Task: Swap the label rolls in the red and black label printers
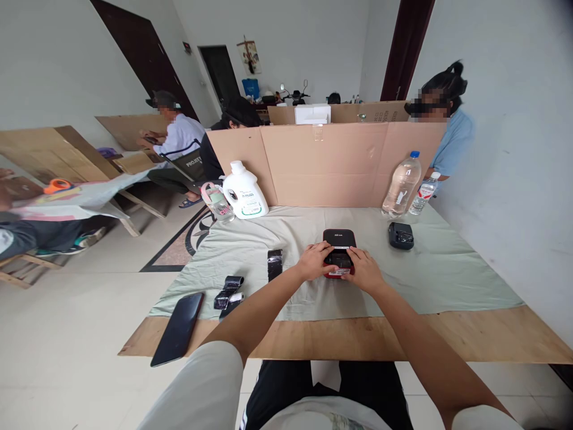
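Note:
A small black and red portable printer (339, 237) sits on the cloth in front of me, its lid raised and a dark compartment showing. My left hand (314, 261) grips its left side, fingers at the lid's edge and thumb near the front. From the right, my right hand (364, 269) grips the other side, fingertips at the same opening. A white strip lies across the printer between my fingers. Left of my left hand is a shiny black wrapped piece (274, 264). Several more black wrapped pieces (229, 292) lie partly behind my left forearm.
A dark phone (178, 328) overlaps the table's front-left edge. A black boxy device (400, 236) lies right. White jug (245, 191), clear pink-handled bottle (218, 203), large bottle (401, 185) and small water bottle (424, 194) stand before a cardboard divider (320, 167). People sit beyond.

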Motion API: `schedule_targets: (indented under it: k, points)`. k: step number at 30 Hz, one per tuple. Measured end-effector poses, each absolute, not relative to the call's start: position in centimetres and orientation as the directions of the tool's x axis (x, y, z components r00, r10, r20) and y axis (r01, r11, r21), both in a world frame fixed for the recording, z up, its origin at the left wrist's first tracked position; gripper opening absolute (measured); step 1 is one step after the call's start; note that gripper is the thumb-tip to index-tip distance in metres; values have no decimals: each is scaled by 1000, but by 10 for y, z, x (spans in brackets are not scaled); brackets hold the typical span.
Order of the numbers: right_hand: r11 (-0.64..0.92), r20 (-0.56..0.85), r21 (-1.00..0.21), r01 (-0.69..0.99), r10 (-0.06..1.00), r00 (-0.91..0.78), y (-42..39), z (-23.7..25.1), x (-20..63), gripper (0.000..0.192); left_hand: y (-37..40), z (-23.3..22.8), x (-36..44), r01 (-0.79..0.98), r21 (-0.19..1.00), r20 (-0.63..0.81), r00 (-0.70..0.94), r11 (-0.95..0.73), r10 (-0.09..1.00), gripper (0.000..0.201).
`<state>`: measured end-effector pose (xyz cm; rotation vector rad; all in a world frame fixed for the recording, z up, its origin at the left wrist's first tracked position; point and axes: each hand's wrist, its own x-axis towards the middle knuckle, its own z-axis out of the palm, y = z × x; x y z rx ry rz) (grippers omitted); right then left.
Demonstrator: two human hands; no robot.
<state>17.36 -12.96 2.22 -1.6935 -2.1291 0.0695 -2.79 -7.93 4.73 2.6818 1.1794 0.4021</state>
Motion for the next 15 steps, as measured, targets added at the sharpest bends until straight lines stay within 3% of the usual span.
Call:
schedule_targets:
  k: [3, 5, 15]
  points:
    - [256, 259, -233, 938, 946, -194, -127, 25, 176, 70, -75, 51, -31, 678, 243, 100, 694, -694, 713, 83]
    - [256, 247, -208, 944, 948, -203, -125, 28, 176, 71, -72, 50, -31, 676, 213, 77, 708, -705, 702, 86]
    - [273, 240, -201, 941, 945, -223, -122, 24, 178, 63, -77, 33, -22, 705, 232, 176, 647, -670, 742, 69]
